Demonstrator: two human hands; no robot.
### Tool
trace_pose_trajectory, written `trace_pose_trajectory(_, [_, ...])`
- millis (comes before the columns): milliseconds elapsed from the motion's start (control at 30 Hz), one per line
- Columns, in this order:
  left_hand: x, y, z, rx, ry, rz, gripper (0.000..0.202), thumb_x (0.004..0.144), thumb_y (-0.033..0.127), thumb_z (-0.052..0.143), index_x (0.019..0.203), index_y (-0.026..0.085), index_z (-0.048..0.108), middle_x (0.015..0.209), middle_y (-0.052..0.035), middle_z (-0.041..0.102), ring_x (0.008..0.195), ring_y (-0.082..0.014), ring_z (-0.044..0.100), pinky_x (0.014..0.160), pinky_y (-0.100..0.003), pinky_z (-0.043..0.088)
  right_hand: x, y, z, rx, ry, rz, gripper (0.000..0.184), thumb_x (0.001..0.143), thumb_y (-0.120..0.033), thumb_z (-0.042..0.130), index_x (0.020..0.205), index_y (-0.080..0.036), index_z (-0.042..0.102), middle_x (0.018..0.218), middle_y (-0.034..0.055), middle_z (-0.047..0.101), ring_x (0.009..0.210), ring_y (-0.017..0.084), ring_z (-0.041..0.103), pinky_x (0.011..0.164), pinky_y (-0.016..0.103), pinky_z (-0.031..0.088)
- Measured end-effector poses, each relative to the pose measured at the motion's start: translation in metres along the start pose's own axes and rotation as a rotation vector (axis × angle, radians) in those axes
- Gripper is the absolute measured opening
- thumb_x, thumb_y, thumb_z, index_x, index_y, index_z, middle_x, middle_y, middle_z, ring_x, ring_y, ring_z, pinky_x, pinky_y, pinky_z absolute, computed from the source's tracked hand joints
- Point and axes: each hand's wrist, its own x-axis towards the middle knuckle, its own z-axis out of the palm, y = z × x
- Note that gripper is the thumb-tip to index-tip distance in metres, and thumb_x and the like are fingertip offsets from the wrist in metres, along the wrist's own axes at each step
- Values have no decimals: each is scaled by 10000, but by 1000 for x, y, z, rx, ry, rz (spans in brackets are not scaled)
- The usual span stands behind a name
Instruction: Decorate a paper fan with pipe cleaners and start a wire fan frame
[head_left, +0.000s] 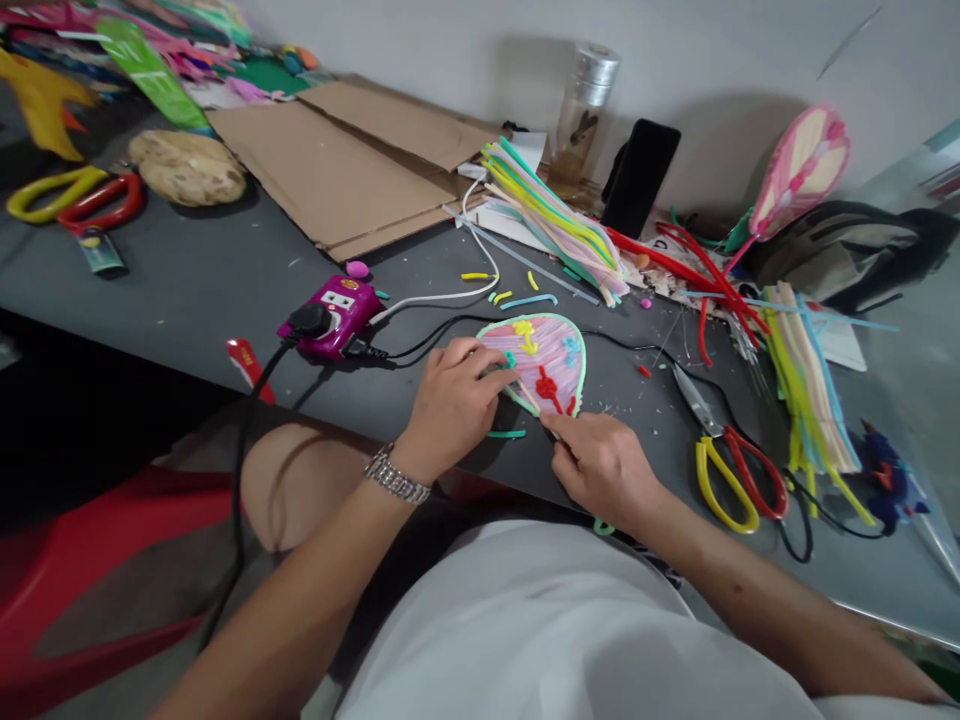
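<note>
A small pink striped craft fan (546,352) with a green rim lies flat on the grey table (195,280) near the front edge. It carries yellow, blue and red decorations. My left hand (450,405), with a metal watch at the wrist, rests curled on the fan's left edge, fingers pressed on a teal piece there. My right hand (600,462) pinches the fan's lower end where the handle sticks meet. A short teal strip (507,434) lies on the table between the hands.
Yellow and red scissors (731,470) lie to the right. A purple power strip (334,318) with black cables sits left of the fan. Bundles of coloured straws (555,215), cardboard (352,165), a bottle (581,115), a black phone (640,175) and another fan (799,170) stand behind.
</note>
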Motion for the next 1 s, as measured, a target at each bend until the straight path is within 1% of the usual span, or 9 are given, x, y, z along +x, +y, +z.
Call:
trace_pose_trajectory(167, [1,0,3,13,1,9,280,974,106,575,1062,259,793,1141,-55,766,1121,-293,562,810,-454,392,11,-12,-11,-151,-226,30,292,907,-99,518,1111,-123,726,794,92,759,702,213,664,671,322,387])
trace_pose_trajectory(267, [2,-1,3,4,-1,11,281,978,119,572,1049,267,800,1121,-53,767,1109,-292,564,809,-460,383,18,-18,-18,-194,-334,45,346,904,-99,518,1197,-96,702,816,113,767,718,237,688,660,329,381])
trace_pose_trajectory(333, [2,-1,3,-13,-3,2,288,975,121,565,1041,269,803,1116,-51,770,1089,-293,567,810,-464,381,19,-17,-19,-192,-356,48,375,900,-100,520,1235,-81,689,824,124,770,727,245,698,656,325,386])
trace_pose_trajectory(433, [3,-3,2,-63,-2,-29,316,956,99,550,1062,267,796,1126,-45,779,1077,-291,576,829,-467,388,14,-9,-16,-69,-268,61,347,901,-103,509,1187,-103,705,817,105,764,735,224,700,671,303,421])
trace_pose_trajectory(567, [1,-4,2,-79,-7,-52,331,948,91,507,1144,214,744,1119,-68,784,1124,-305,579,860,-478,397,-1,5,-10,221,25,66,324,924,-111,485,1158,-123,709,721,26,706,634,148,642,654,248,456])
trace_pose_trajectory(633, [1,-3,2,-62,-5,-64,323,963,112,485,1170,199,717,1102,-80,783,1126,-311,581,858,-477,397,-8,8,-8,262,111,34,309,929,-112,489,1140,-123,715,683,8,676,600,138,616,639,243,457])
trace_pose_trajectory(833, [0,-1,-1,-44,-12,-62,327,948,104,498,1141,229,730,1098,-76,784,1134,-318,585,850,-475,386,-13,6,-4,160,124,-38,318,912,-99,507,1115,-127,750,727,46,731,615,158,615,631,277,439])
trace_pose_trajectory(933, [0,-1,-2,-65,-14,-44,331,944,100,520,1106,263,758,1139,-58,787,1149,-315,581,861,-486,383,-11,5,-4,122,105,-34,331,907,-93,510,1117,-134,762,693,39,719,593,152,599,617,272,421])
trace_pose_trajectory(1000, [0,-2,-1,-66,-11,-37,330,950,97,519,1092,265,764,1143,-55,789,1147,-311,584,864,-490,380,-10,5,-4,133,91,-20,332,905,-91,515,1124,-134,760,713,47,727,620,157,624,634,271,443])
